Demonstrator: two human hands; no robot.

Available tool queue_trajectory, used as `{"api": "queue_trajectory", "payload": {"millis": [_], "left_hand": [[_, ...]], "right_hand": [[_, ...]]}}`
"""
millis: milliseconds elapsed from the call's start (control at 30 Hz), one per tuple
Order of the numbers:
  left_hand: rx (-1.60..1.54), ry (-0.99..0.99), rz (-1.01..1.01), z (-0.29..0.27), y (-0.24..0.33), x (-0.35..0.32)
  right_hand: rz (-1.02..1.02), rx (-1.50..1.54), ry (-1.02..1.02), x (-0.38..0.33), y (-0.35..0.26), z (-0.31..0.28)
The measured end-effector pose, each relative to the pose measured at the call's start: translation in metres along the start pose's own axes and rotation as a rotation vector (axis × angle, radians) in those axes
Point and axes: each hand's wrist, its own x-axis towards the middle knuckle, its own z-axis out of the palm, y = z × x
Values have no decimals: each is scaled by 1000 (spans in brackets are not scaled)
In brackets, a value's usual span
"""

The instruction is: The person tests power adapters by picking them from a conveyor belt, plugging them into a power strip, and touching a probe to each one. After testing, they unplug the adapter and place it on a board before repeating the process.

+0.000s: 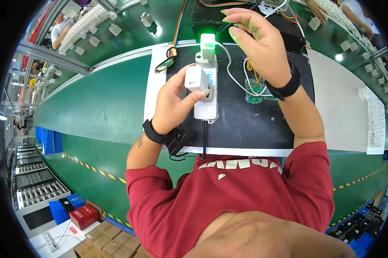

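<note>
My left hand [174, 99] is closed around a white charger [196, 79], thumb and fingers on its sides, over the lower part of a white power strip [206, 112]. Its USB slot faces up. Whether its pins sit in a socket is hidden. At the strip's far end stands another white charger [207, 48], glowing bright green on top, with a white cable [229, 69] running from it. My right hand [263, 47] is raised to the right of that glowing charger, fingers curved and apart, with nothing visible in them. Beneath its wrist lies a small green circuit board [254, 92].
A black mat [241, 129] covers the table before me. Ribbon wires [175, 32] hang at its far left corner. Beyond runs a green conveyor [129, 41] carrying several white chargers, with other people's hands [316, 10] over it. A white tray of small parts [376, 122] lies far right.
</note>
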Motion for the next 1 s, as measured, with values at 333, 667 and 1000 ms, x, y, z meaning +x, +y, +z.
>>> {"api": "queue_trajectory", "payload": {"millis": [333,667,1000], "left_hand": [[645,-244,181,2,18,9],[704,-221,179,-2,12,9],[661,-274,145,-3,9,7]], "right_hand": [[3,-372,-151,8,11,23],[-18,-295,-157,5,20,21],[-185,-421,-92,2,25,29]]}}
